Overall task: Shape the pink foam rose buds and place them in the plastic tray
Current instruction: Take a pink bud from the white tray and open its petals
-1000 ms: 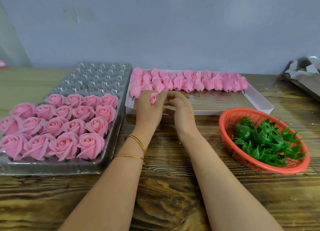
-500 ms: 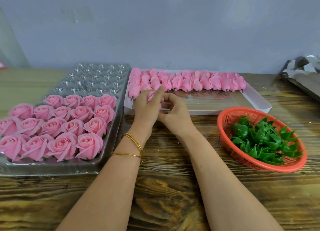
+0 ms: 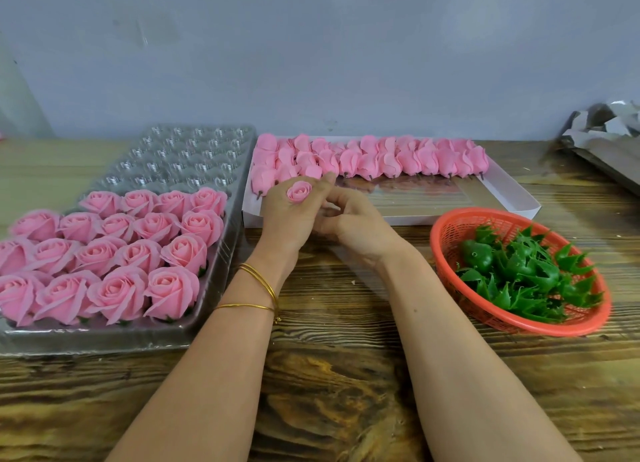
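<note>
- Right, the white cardboard box sits at the back of the wooden table, and a packed row of unshaped pink foam buds lies along its far side, dark stems pointing toward the person.
- Left of the box, right up against its side wall, is the clear plastic tray. Shaped roses fill its near rows, with moulded cups showing behind them.
- Right of the box and nearer the person is an orange mesh basket holding a heap of green plastic calyxes.
- Over the box's front left corner, the left hand has its fingers curled round one pink foam rose bud, bloom facing up.
- The right hand is hard against it, its curled fingertips meeting the left hand's fingers just below the bud. Whether they pinch anything, I cannot tell.
- Both hands cover part of the box's front wall.
- In front of the box, thin gold bangles circle the left wrist.
- Far right of the box, crumpled grey paper lies at the table's edge.
</note>
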Tool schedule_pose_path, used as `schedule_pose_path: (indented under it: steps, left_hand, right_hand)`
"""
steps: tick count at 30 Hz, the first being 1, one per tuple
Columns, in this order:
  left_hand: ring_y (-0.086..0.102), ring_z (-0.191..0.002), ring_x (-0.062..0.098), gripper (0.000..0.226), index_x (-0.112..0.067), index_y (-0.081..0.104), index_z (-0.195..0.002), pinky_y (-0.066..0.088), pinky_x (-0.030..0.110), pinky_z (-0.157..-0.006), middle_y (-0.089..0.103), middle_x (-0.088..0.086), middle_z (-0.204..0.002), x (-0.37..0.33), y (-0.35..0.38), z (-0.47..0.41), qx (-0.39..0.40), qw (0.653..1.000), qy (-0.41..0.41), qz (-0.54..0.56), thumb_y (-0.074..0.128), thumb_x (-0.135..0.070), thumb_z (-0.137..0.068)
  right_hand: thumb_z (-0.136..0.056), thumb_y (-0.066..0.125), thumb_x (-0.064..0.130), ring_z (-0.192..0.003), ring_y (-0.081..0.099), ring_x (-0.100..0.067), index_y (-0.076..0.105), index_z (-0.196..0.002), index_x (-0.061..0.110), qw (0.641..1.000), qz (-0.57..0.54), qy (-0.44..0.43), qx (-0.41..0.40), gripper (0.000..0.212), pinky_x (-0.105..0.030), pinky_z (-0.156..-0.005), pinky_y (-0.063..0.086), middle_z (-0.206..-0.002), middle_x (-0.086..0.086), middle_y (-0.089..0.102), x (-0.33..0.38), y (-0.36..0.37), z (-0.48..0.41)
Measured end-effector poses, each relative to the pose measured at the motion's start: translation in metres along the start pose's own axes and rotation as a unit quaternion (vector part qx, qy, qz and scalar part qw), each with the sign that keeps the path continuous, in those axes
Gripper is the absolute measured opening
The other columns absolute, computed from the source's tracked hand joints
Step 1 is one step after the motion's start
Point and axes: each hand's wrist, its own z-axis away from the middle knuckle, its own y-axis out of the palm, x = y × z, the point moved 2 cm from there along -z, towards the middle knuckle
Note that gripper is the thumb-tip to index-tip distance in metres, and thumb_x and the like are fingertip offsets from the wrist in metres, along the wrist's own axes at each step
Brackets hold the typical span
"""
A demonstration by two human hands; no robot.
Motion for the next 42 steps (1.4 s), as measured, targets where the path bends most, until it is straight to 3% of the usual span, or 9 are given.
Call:
schedule_pose_path:
  steps: [5,9,15,21,24,28,32,35,42]
  left_hand:
    - [0.061,-0.073,0.019,0.032,-0.013,0.062,-0.074,0.051,0.034,-0.071,0.059,0.003,-0.067,0.002,0.002,0.000,0.007,1.000,-0.022,0.000,0.060,-0.039,-0.093]
    - [0.063,-0.084,0.030,0.049,0.002,0.063,-0.091,0.053,0.044,-0.083,0.063,0.027,-0.087,0.002,0.001,-0.002,-0.007,0.999,-0.040,0.025,0.055,-0.046,-0.094]
    - [0.069,-0.087,0.024,0.036,-0.022,0.070,-0.081,0.055,0.040,-0.082,0.071,0.010,-0.085,0.003,0.000,-0.004,-0.008,0.999,-0.027,0.041,0.058,-0.056,-0.084]
    - [0.065,-0.073,0.015,0.032,-0.032,0.065,-0.060,0.055,0.036,-0.074,0.064,-0.005,-0.065,0.004,-0.002,-0.005,0.005,1.000,0.010,0.027,0.062,-0.043,-0.090]
    - [0.067,-0.070,0.012,0.019,-0.023,0.069,-0.071,0.055,0.028,-0.066,0.067,-0.005,-0.066,0.005,-0.002,-0.005,-0.006,0.999,0.006,0.041,0.068,-0.031,-0.088]
    - [0.067,-0.061,0.007,0.014,-0.007,0.067,-0.077,0.051,0.018,-0.056,0.068,-0.004,-0.063,0.003,-0.002,-0.005,-0.012,0.998,0.002,0.069,0.070,-0.016,-0.087]
    - [0.061,-0.062,0.008,0.026,-0.024,0.068,-0.060,0.051,0.026,-0.060,0.063,-0.008,-0.059,0.004,-0.004,-0.006,-0.008,0.999,-0.002,0.048,0.070,-0.022,-0.086]
    - [0.053,-0.062,0.014,0.033,-0.024,0.057,-0.055,0.048,0.030,-0.062,0.052,-0.003,-0.057,0.004,-0.005,-0.006,-0.008,0.999,0.000,0.038,0.067,-0.033,-0.085]
    - [0.065,-0.067,0.013,0.032,-0.024,0.068,-0.065,0.054,0.026,-0.064,0.065,-0.001,-0.066,0.005,-0.002,-0.007,-0.007,0.998,-0.026,0.055,0.060,-0.038,-0.092]
  right_hand:
    - [-0.072,0.062,-0.022,-0.078,0.060,-0.015,0.062,-0.099,0.007,0.995,0.099,0.009,-0.017,0.040,-0.030,-0.079,0.052,-0.084,-0.009,0.062,0.012,0.000,-0.003]
    - [-0.073,0.068,-0.017,-0.068,0.053,-0.008,0.053,-0.089,0.011,0.990,0.135,0.000,-0.032,0.036,-0.013,-0.061,0.046,-0.079,0.001,0.054,0.018,0.003,-0.003]
    - [-0.071,0.069,-0.019,-0.055,0.047,-0.002,0.050,-0.074,0.014,0.988,0.143,-0.018,-0.054,0.038,-0.009,-0.054,0.040,-0.069,0.002,0.049,0.019,0.001,-0.009]
    - [-0.068,0.071,-0.019,-0.056,0.055,0.002,0.060,-0.080,0.005,0.992,0.114,-0.021,-0.055,0.030,-0.011,-0.056,0.046,-0.069,-0.002,0.058,0.013,-0.003,-0.011]
    - [-0.071,0.069,-0.020,-0.073,0.062,-0.012,0.065,-0.101,-0.004,0.995,0.079,-0.037,-0.055,0.034,-0.020,-0.071,0.054,-0.082,-0.010,0.064,0.008,-0.004,-0.009]
    - [-0.077,0.066,-0.017,-0.078,0.059,-0.015,0.066,-0.106,0.010,0.995,0.074,-0.054,-0.043,0.040,-0.033,-0.083,0.052,-0.088,-0.020,0.068,0.004,-0.003,-0.007]
    - [-0.082,0.063,-0.016,-0.078,0.060,-0.010,0.066,-0.093,0.016,0.996,0.073,-0.052,-0.014,0.034,-0.026,-0.084,0.048,-0.081,0.000,0.064,0.002,-0.001,-0.006]
    - [-0.081,0.064,-0.015,-0.082,0.059,-0.015,0.067,-0.093,0.013,0.996,0.066,-0.049,-0.020,0.031,-0.033,-0.085,0.047,-0.083,-0.006,0.063,0.001,0.000,-0.005]
    - [-0.071,0.067,-0.022,-0.082,0.054,-0.024,0.057,-0.093,-0.006,0.993,0.045,-0.049,-0.102,0.029,-0.034,-0.078,0.048,-0.089,-0.015,0.058,0.001,0.004,-0.005]
